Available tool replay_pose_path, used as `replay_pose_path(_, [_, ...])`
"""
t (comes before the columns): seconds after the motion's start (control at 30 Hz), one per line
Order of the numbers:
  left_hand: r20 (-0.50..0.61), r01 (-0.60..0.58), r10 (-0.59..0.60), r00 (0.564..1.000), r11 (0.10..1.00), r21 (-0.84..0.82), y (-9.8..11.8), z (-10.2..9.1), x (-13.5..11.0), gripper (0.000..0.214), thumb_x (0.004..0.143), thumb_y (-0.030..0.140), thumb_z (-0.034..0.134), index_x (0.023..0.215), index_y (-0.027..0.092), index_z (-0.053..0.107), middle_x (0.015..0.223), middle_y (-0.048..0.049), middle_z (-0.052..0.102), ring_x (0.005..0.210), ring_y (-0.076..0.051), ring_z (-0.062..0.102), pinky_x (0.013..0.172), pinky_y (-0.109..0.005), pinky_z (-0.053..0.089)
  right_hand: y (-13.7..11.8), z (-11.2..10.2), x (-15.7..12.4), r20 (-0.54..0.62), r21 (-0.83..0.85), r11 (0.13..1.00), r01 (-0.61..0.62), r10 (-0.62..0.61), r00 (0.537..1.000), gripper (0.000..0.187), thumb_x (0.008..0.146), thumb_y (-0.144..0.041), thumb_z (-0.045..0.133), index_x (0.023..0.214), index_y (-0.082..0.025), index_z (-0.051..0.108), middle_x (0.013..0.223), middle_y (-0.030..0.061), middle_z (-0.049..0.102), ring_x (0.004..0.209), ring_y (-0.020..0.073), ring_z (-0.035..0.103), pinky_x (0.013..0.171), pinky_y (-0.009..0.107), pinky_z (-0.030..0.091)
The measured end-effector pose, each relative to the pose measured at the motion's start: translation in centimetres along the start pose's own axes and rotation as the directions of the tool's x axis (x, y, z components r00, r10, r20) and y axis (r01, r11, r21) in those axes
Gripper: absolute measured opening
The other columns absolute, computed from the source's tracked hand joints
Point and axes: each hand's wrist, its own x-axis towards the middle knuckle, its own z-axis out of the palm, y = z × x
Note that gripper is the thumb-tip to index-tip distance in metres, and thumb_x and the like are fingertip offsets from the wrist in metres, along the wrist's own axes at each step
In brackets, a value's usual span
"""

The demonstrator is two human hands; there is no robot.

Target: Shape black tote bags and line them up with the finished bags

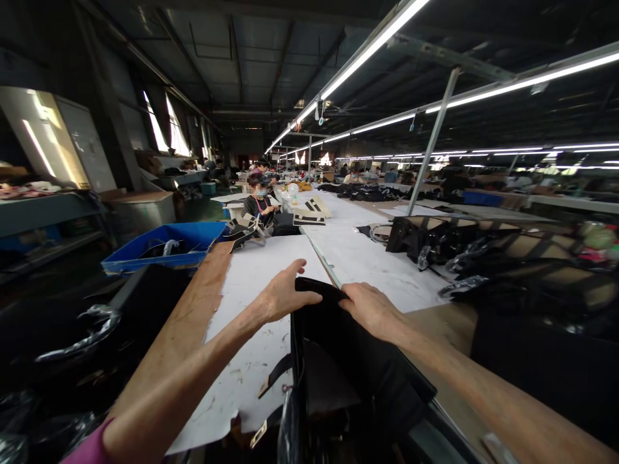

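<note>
A black handbag [358,361] stands in front of me with its mouth open toward me. My left hand [283,295] is at the far left corner of its rim, thumb and fingers spread apart with the rim's corner between them. On the far right part of the rim, my right hand [372,310] grips the edge, its thumb on the inside and its other fingers mostly hidden. A black strap with a metal end [275,375] sticks out from the bag's left side. Clear plastic wrap hangs near it. The bag's inside is dark.
White sheeting [261,258] covers the worktable, whose brown board [193,322] shows at left. A blue bin [145,261] stands to the left. Several black bags [425,238] line the right side. Across the table sits a co-worker [258,203] beside stacked black pieces [286,224]. A metal post [432,142] rises at right.
</note>
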Motion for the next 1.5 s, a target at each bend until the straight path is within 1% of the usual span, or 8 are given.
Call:
replay_pose_path(0.2, [-0.001,0.143,-0.144,0.99,0.986,0.083,-1.5,1.4,1.6,0.078,0.049,0.019,0.066,0.121,0.015,0.038,0.108,-0.0109,0.056,0.089,-0.023,0.054,0.074,-0.03,0.042,0.2,0.0,-0.5,-0.023,0.025,1.0,0.005,-0.004,1.0,0.018,0.079,-0.03,0.039,0.076,-0.019,0.053,0.083,0.0065,0.059,0.081,0.0202,0.055,0.061,0.026,0.032])
replay_pose_path(0.4, [0.216,0.115,-0.072,0.974,0.974,-0.196,-2.5,2.4,4.8,0.028,0.051,0.005,0.053,0.077,0.012,0.062,0.065,0.0004,0.061,0.061,-0.013,0.055,0.055,-0.021,0.041,2.7,0.1,-1.4,-0.052,0.111,0.994,0.014,-0.008,0.999,0.015,0.077,-0.03,0.043,0.069,-0.02,0.051,0.071,0.0019,0.057,0.071,0.0155,0.052,0.057,0.023,0.028])
replay_pose_path(0.63, [0.402,0.163,0.023,0.915,0.892,-0.422,-3.1,2.2,5.3,0.026,0.048,0.011,0.062,0.074,0.011,0.066,0.061,0.0005,0.063,0.058,-0.012,0.054,0.058,-0.023,0.042,4.5,0.0,-1.1,-0.011,0.207,0.978,-0.009,0.012,1.0,0.016,0.077,-0.031,0.044,0.068,-0.02,0.053,0.067,-0.0002,0.057,0.067,0.0134,0.051,0.054,0.022,0.027])
replay_pose_path(0.9, [0.288,0.163,-0.035,0.957,0.885,-0.436,-3.6,2.9,4.8,0.02,0.051,0.015,0.058,0.068,0.01,0.066,0.055,0.0013,0.06,0.053,-0.01,0.051,0.054,-0.022,0.04,1.8,-0.1,1.3,-0.066,0.054,0.997,0.062,-0.059,0.996,0.02,0.079,-0.04,0.046,0.085,-0.024,0.057,0.082,0.0013,0.062,0.081,0.0174,0.054,0.062,0.024,0.031])
replay_pose_path(1.03, [0.246,0.059,0.046,0.968,0.913,-0.403,-3.5,3.4,4.8,0.023,0.053,0.014,0.055,0.073,0.011,0.067,0.063,0.0019,0.063,0.061,-0.012,0.053,0.059,-0.022,0.041,-0.6,0.5,2.7,-0.094,-0.062,0.974,0.22,-0.225,0.97,0.022,0.082,-0.036,0.043,0.098,-0.023,0.051,0.089,0.0038,0.063,0.082,0.0194,0.057,0.065,0.026,0.033])
replay_pose_path(1.17, [0.228,0.03,0.09,0.97,0.881,-0.473,-3.3,3.1,4.6,0.025,0.054,0.014,0.055,0.077,0.01,0.064,0.072,-0.0013,0.064,0.069,-0.014,0.055,0.069,-0.025,0.042,-1.7,0.6,3.8,-0.012,-0.089,0.971,0.222,-0.224,0.975,0.023,0.082,-0.03,0.04,0.098,-0.018,0.052,0.089,0.008,0.063,0.083,0.0211,0.057,0.064,0.027,0.035])
replay_pose_path(1.4, [0.028,0.002,0.006,1.0,0.956,-0.294,-0.5,0.1,-3.4,0.064,0.064,0.037,0.061,0.121,0.018,0.038,0.12,-0.0116,0.048,0.109,-0.023,0.045,0.09,-0.035,0.036,-1.2,0.1,4.4,0.019,-0.076,0.982,0.173,-0.172,0.985,0.023,0.081,-0.026,0.037,0.086,-0.017,0.058,0.089,0.0088,0.062,0.086,0.0208,0.056,0.066,0.027,0.035])
replay_pose_path(1.5, [-0.006,0.151,-0.153,0.988,0.982,-0.11,0.9,0.9,-8.5,0.092,0.052,0.044,0.068,0.13,0.019,0.026,0.128,-0.0141,0.041,0.115,-0.029,0.039,0.094,-0.04,0.031,-1.0,-0.1,4.2,0.014,-0.061,0.989,0.137,-0.137,0.99,0.024,0.081,-0.028,0.037,0.083,-0.017,0.058,0.087,0.0092,0.062,0.083,0.0199,0.057,0.063,0.026,0.035])
